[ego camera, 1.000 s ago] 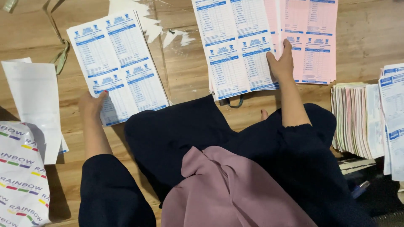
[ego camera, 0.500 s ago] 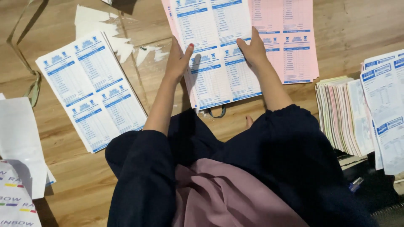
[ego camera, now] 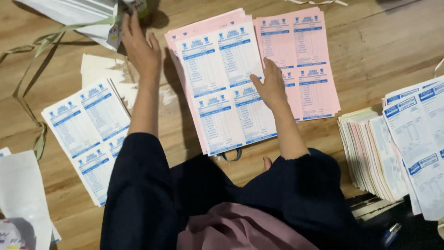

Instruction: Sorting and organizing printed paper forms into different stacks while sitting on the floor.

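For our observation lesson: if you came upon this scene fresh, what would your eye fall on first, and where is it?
First, the white-and-blue printed sheet lying on pink sheets at the centre of the wooden floor, with the right hand flat on it. Next, the left hand reaching up to a white paper bundle at the top left. A thick stack of forms sits at the right.

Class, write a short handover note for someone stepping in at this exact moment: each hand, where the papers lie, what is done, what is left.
Left hand: open, reaching up to the white paper bundle at the top edge.
Right hand: flat on the white-and-blue form sheet topping the pink stack.
Done: another form sheet lies apart on the left.
Left: the fanned pile on the right is untouched.
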